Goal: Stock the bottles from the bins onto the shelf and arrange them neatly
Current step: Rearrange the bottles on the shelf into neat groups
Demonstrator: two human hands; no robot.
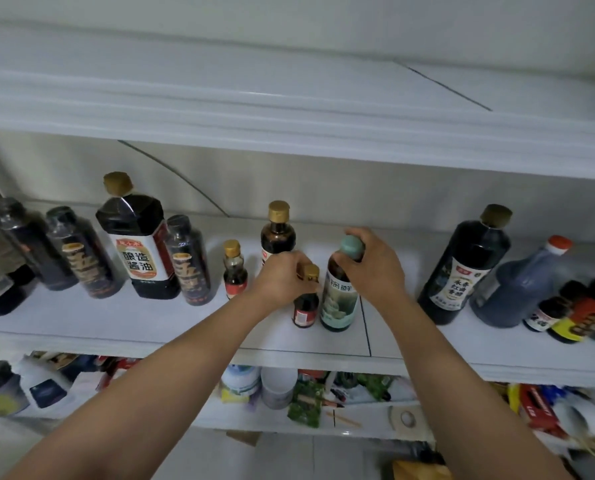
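Both hands reach onto the white middle shelf (171, 327). My left hand (284, 277) grips the neck of a small dark bottle (304, 308) with a gold cap and red label, standing upright. My right hand (372, 263) curls round the teal cap of a taller bottle (337, 303) with a pale green label, right beside it. Behind them stand a gold-capped brown bottle (278, 230) and another small gold-capped bottle (234, 270).
To the left stand several dark sauce bottles, among them a big soy sauce jug (135, 237). On the right are a tall vinegar bottle (465, 268), an orange-capped jug (517, 289) and small bottles. An upper shelf (289, 133) overhangs. The lower shelf (289, 393) holds packets and containers.
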